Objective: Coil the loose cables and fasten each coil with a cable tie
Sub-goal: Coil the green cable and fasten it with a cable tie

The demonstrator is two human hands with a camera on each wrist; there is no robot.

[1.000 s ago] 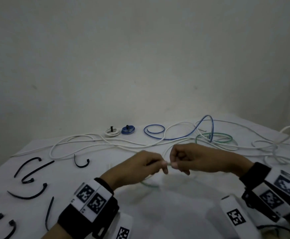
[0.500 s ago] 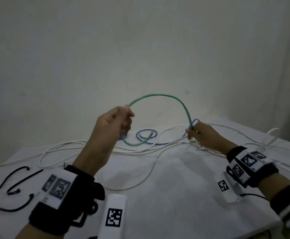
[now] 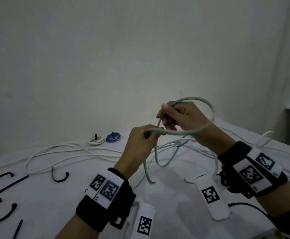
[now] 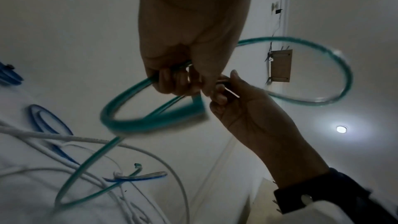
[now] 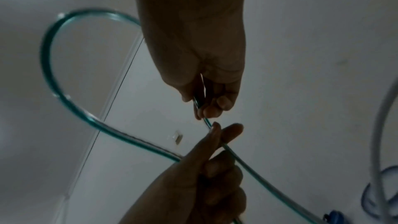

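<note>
A green cable (image 3: 208, 107) is held up above the white table (image 3: 166, 200) by both hands. My left hand (image 3: 140, 144) grips it at the crossing of its loops (image 4: 172, 77), and a loop and the free end (image 3: 152, 182) hang below the fist. My right hand (image 3: 180, 116) pinches the cable (image 5: 201, 106) just above, with one loop arching over its wrist (image 4: 336, 74). The two hands nearly touch. Loose white cables (image 3: 58, 150) and a loose blue cable (image 4: 49, 125) lie across the table behind.
Two tied coils, one white (image 3: 96, 140) and one blue (image 3: 113, 137), sit at the back by the wall. Several black cable ties (image 3: 59, 176) lie at the left of the table. Two white tagged blocks (image 3: 211, 195) rest near the front edge.
The hands, spread wide half a second ago with the green cable arching between them, have come together. The cable now forms a loop over my right wrist.
</note>
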